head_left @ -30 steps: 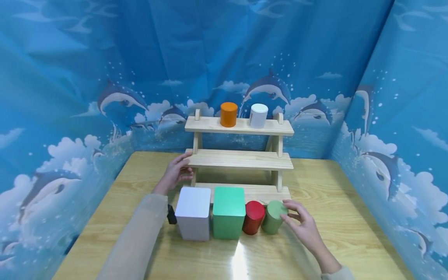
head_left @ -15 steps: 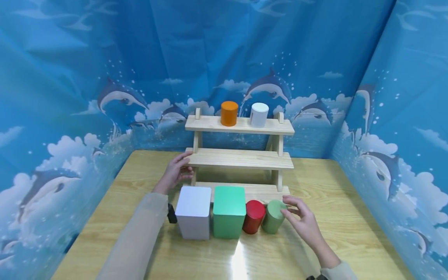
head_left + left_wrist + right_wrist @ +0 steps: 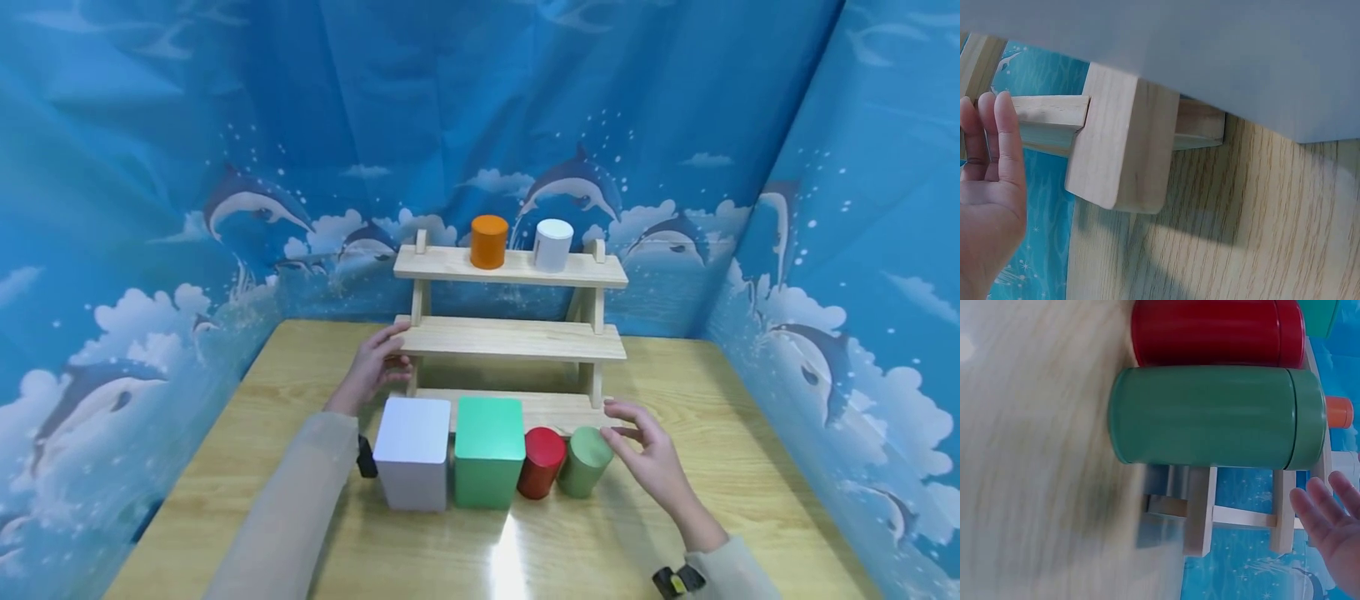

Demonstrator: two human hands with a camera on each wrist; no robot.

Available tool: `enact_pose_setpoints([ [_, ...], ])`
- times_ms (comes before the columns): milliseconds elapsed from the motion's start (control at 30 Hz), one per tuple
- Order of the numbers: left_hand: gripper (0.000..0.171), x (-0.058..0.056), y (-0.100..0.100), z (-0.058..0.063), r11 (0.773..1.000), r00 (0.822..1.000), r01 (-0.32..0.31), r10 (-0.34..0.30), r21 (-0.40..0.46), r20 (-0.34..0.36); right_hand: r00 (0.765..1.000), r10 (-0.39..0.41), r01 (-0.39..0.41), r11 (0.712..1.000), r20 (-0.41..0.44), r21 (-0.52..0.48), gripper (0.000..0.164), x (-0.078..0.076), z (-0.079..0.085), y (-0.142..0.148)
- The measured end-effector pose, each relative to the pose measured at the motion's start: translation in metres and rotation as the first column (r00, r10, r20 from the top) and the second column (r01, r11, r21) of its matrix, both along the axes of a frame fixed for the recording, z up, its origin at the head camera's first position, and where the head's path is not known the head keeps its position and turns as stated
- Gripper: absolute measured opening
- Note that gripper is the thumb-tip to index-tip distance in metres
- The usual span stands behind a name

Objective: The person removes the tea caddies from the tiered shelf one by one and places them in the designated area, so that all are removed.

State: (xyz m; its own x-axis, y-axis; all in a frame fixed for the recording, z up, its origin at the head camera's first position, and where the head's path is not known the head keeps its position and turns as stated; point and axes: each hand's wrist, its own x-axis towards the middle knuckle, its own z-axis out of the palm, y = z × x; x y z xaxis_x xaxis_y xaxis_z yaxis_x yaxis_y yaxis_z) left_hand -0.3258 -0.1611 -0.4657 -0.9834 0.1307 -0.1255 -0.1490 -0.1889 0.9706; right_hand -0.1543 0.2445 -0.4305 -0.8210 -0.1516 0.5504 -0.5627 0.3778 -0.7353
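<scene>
My left hand [image 3: 372,367] is at the left end of the middle shelf of a wooden three-tier display stand [image 3: 510,337]. Its upper fingertips touch the board or lie right beside it; the lower fingers are slightly bent. In the left wrist view three fairly straight fingers [image 3: 1007,137] show beside the wood. My right hand [image 3: 651,454] hovers just right of a light green canister [image 3: 587,462], holding nothing, fingers spread. The right wrist view shows a gap between that hand [image 3: 1338,531] and the lidded canister [image 3: 1210,419]. A red canister [image 3: 542,462] stands next to the green one.
A white box [image 3: 412,454] and a green box [image 3: 489,454] stand in the front row, left of the red canister. An orange canister [image 3: 488,242] and a white one [image 3: 552,246] sit on the top shelf. Blue dolphin-print curtains [image 3: 480,108] surround the wooden table [image 3: 247,467].
My right hand has come off the green canister and moved slightly up and forward. The canister stays in place. My left hand keeps its position at the shelf.
</scene>
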Motion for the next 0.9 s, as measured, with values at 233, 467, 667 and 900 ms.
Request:
enact_pose_setpoints([
  [233,0.042,0.006,-0.001,0.004,0.999,0.999,0.027,-0.028,0.017,0.031,1.000,-0.030,0.030,0.999,0.005,0.024,0.027,-0.005,0.007,-0.005],
  [467,0.044,0.012,-0.001,0.018,0.999,0.998,0.054,-0.054,0.004,0.013,1.000,0.026,-0.026,1.000,-0.016,0.000,0.026,-0.020,0.019,-0.013],
  [667,0.044,0.004,-0.001,0.011,0.999,0.999,0.035,-0.035,0.027,0.023,0.999,0.027,-0.027,0.999,-0.036,-0.017,0.025,-0.031,0.033,-0.020],
  [900,0.044,-0.004,-0.002,-0.002,1.000,1.000,0.010,-0.011,0.017,0.019,1.000,0.021,-0.021,1.000,0.000,0.009,0.024,-0.044,0.052,-0.026],
])
